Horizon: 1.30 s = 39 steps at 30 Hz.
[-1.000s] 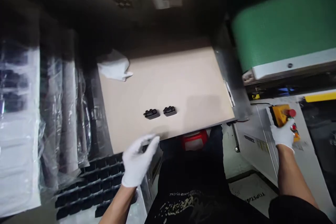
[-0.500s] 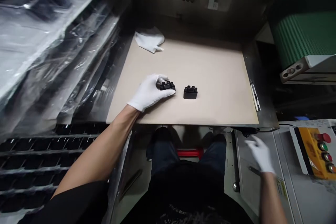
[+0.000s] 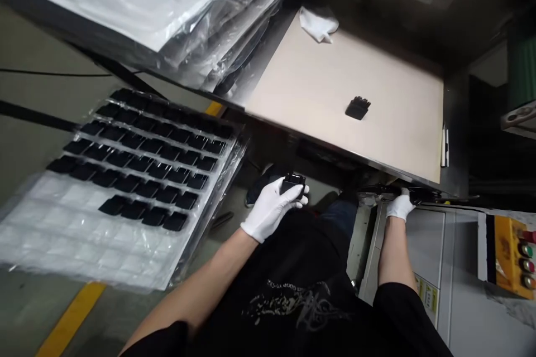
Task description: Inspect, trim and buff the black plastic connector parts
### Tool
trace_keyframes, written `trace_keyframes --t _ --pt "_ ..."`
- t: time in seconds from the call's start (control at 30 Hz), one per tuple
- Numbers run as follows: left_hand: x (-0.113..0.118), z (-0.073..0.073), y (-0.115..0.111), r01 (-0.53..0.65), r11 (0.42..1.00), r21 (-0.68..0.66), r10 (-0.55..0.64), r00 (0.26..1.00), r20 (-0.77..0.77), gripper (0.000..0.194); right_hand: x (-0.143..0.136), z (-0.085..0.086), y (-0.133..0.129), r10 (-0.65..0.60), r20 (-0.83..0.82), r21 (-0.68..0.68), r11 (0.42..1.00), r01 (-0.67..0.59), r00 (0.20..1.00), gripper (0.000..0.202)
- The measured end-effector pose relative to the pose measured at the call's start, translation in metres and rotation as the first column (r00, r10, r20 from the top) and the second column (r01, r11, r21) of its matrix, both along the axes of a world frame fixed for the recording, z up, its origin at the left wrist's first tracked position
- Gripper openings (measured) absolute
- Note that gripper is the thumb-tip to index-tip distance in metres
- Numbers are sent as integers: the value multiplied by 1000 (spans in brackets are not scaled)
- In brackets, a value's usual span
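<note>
My left hand (image 3: pixel 268 213), in a white glove, is closed around a small black plastic block (image 3: pixel 293 179) with short round posts on top. I hold it in front of my body, off the near edge of the worktop. A second such block (image 3: pixel 357 108) rests by itself on the beige board (image 3: pixel 301 89). My gloved right hand (image 3: pixel 401 207) is at the near right edge of the bench, closed by a dark object there. Its fingertips are partly hidden, and what they grip is not clear.
To my left lies a clear plastic tray (image 3: pixel 125 251) with rows of black blocks and several vacant pockets. Plastic-covered trays (image 3: pixel 167 5) are stacked above it. A white cloth (image 3: pixel 318 25) lies on the board's far corner. An orange button box (image 3: pixel 513 256) stands at the right.
The view has swung left. My left hand has lifted its block off the board and drawn it back toward my body. My right hand has moved up to the bench edge and closed there.
</note>
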State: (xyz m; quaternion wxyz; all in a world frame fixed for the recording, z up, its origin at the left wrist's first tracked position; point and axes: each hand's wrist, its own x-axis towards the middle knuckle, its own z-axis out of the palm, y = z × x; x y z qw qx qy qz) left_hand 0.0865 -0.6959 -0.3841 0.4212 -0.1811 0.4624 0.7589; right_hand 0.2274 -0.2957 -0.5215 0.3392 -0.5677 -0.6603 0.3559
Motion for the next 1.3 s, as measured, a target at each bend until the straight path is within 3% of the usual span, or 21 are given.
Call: trace_keyframes --t 0.17,0.27,0.37,0.43,0.47,0.57,0.63,0.87,0.93,1.0,1.07,1.13,1.2,1.27,1.3 --pt "11 -6 -12 29 998 49 -29 1000 -10 45 21 29 6 -95 -119 114 987 109 988 32" --pt "18 -10 -14 62 995 81 -61 998 -12 44 48 62 -10 -25 -72 145 989 35 997 26" --pt "28 -18 -12 85 991 103 -87 996 9 42 80 102 -63 165 69 -10 986 -165 984 36" --pt "35 -25 -9 92 990 109 -96 995 30 41 98 123 -114 355 212 -202 927 -315 910 47" --pt "38 -29 -7 96 989 110 -100 994 37 41 106 130 -139 472 276 -305 869 -389 837 48" --pt "43 -37 -3 131 985 109 -135 990 31 41 120 138 -200 682 377 -448 726 -521 627 44" --pt "44 -40 -3 166 981 103 -168 986 17 41 125 136 -218 705 411 -439 709 -552 578 44" --pt "45 -48 -9 205 978 31 -205 979 -20 41 125 133 -202 715 444 -429 698 -573 539 46" --pt "45 -55 -9 246 966 -74 -254 958 -130 39 121 134 -198 735 470 -431 674 -600 489 44" --pt "44 -65 -8 285 895 -344 -398 859 -323 34 116 134 -196 760 537 -443 623 -644 367 39" --pt "41 -76 -5 254 713 -653 -621 661 -421 30 110 133 -195 737 646 -451 580 -678 201 38" --pt "36 -86 -2 205 505 -839 -797 483 -362 34 105 131 -194 671 738 -454 571 -684 70 40" --pt "29 -95 -2 187 356 -916 -892 361 -273 38 99 129 -193 643 765 -479 570 -668 0 43" --pt "22 -103 -4 181 296 -938 -928 286 -237 38 94 126 -192 670 742 -519 560 -646 -16 43" --pt "18 -106 -5 207 316 -926 -926 279 -254 37 91 125 -191 685 729 -537 561 -630 -11 43"
